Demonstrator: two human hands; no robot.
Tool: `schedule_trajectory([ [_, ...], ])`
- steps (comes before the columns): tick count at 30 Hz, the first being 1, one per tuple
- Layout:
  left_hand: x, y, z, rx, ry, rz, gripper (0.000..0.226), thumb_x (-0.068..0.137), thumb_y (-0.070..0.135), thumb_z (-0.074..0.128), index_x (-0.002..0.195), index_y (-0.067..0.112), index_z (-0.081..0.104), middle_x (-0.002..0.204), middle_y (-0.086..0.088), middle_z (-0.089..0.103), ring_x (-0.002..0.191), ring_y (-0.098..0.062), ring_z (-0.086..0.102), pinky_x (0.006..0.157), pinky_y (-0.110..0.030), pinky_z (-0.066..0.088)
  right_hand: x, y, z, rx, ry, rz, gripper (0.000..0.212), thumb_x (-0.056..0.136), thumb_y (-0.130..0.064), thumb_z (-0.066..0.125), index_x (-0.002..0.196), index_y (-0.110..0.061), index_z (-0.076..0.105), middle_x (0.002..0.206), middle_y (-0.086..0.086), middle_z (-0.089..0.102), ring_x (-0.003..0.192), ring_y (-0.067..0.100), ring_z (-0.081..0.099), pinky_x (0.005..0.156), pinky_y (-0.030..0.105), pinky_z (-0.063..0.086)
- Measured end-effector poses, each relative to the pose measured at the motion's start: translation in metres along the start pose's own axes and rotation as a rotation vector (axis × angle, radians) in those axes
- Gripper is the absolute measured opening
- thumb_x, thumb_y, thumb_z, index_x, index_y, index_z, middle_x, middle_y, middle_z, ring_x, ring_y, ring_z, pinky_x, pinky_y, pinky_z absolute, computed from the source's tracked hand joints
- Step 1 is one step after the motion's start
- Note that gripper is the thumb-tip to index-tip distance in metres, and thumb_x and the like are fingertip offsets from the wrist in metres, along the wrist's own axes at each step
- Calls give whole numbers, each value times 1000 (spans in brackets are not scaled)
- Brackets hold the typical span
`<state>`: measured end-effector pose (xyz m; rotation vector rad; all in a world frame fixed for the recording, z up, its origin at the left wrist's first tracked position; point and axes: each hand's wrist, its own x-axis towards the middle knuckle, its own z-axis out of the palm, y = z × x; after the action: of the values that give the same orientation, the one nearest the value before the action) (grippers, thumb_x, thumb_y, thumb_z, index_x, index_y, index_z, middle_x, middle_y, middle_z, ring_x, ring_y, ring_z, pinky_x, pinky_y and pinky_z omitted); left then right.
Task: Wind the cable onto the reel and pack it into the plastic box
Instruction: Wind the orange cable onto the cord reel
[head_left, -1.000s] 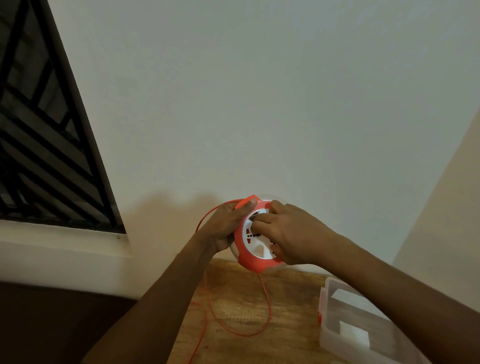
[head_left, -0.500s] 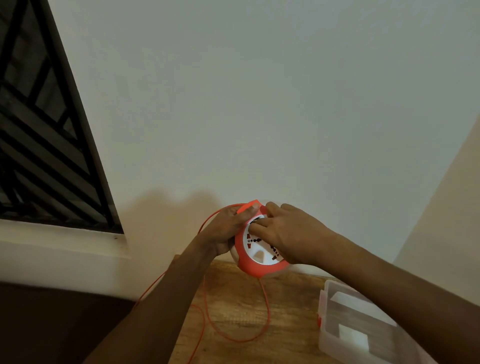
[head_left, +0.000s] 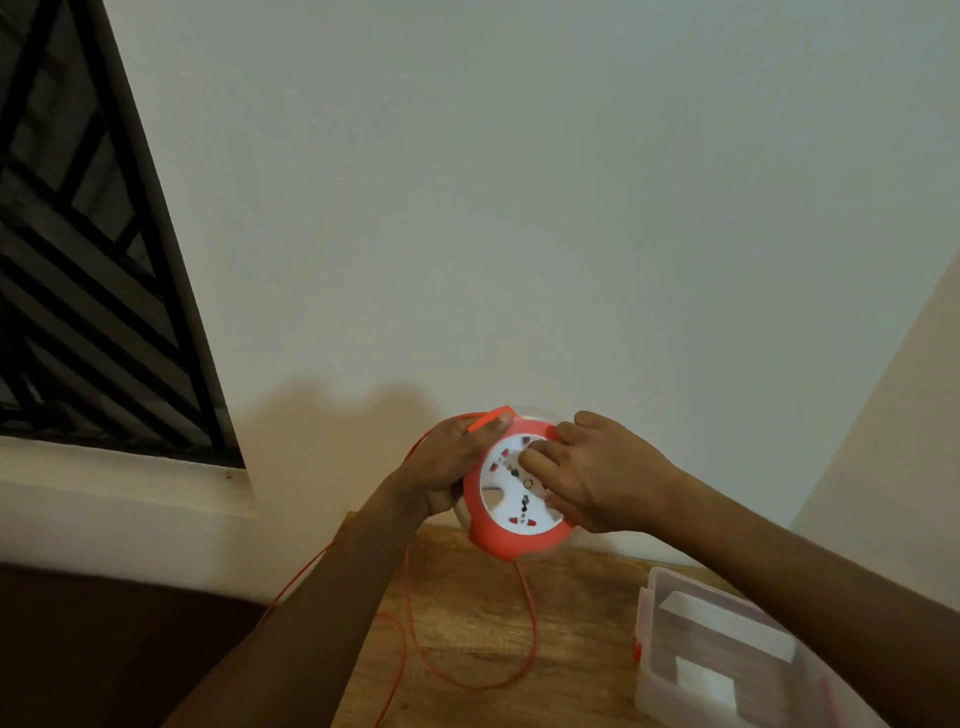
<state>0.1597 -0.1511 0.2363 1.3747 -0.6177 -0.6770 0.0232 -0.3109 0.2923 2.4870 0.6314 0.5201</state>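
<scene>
A round orange reel (head_left: 511, 538) with a white socket face is held up in front of the wall, above the wooden table (head_left: 467, 613). My left hand (head_left: 447, 462) grips its left side and back, thumb on the orange handle tab. My right hand (head_left: 597, 475) rests on the white face, fingers curled on its upper part. A thin orange cable (head_left: 530, 629) hangs from the reel's bottom, loops over the table and runs off to the lower left. A clear plastic box (head_left: 717, 654) stands open at the lower right.
A pale wall stands right behind the table. A window with a black grille (head_left: 93, 291) and a white sill (head_left: 119, 483) is at the left. Dark floor or furniture lies below the sill, left of the table.
My right hand has turned on the reel's white face, showing more of it. The cable loop on the table has shifted slightly. My left hand keeps its grip.
</scene>
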Motion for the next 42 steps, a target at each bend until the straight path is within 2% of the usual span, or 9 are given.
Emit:
schedule_trajectory([
  [9,16,2,18,-116,200,73,38,90,49,69,111,18,74,104,-8,81,88,-29,79,72,-40,65,16,-32,19,21,113,477,36,82,-47,60,84,-12,67,58,8,67,41,24,56,44,29,45],
  [13,17,-11,18,-53,246,-12,39,92,50,67,116,20,71,105,-6,80,92,-31,78,84,-48,64,9,-46,30,110,-79,561,52,90,-50,52,127,-14,56,108,10,72,84,28,71,76,41,57],
  [18,13,-5,7,-86,162,-15,34,93,49,66,111,20,72,100,-7,81,83,-29,79,69,-39,64,1,-29,11,144,71,385,43,74,-37,75,111,-16,67,95,7,75,74,24,71,64,37,58],
  [20,12,2,5,-66,136,-14,31,94,49,64,110,24,71,98,-3,81,81,-26,79,66,-35,63,2,-20,1,163,46,233,58,61,-35,86,113,-18,65,106,5,72,89,25,69,71,40,59],
  [25,9,13,1,-49,46,4,36,95,45,64,119,20,70,108,-10,79,90,-30,77,79,-43,65,8,-14,-8,-13,-54,-154,66,57,-25,93,117,-22,65,123,0,65,107,30,61,86,46,53],
  [31,7,12,5,46,-29,-5,42,97,43,63,127,15,66,117,-13,76,103,-37,74,90,-50,61,6,-11,-8,-107,-97,-230,74,62,-34,89,125,-18,54,123,5,65,103,32,61,87,45,52],
  [34,8,9,9,23,-16,-26,41,96,45,64,124,15,70,115,-13,76,104,-36,74,88,-47,62,11,-16,-3,-128,-35,-137,65,67,-34,84,120,-10,55,112,13,68,92,33,64,81,46,54],
  [38,8,7,15,26,-2,-10,26,97,41,63,99,19,77,91,-5,79,77,-20,77,69,-31,61,27,-18,-5,-21,32,186,48,76,-51,69,99,-9,60,76,10,69,57,27,62,62,37,53],
  [42,8,8,13,8,33,7,29,96,43,64,108,19,74,95,-5,80,79,-23,78,67,-31,62,30,-18,0,96,56,470,49,87,-61,47,102,-17,60,77,1,70,56,20,63,60,31,49],
])
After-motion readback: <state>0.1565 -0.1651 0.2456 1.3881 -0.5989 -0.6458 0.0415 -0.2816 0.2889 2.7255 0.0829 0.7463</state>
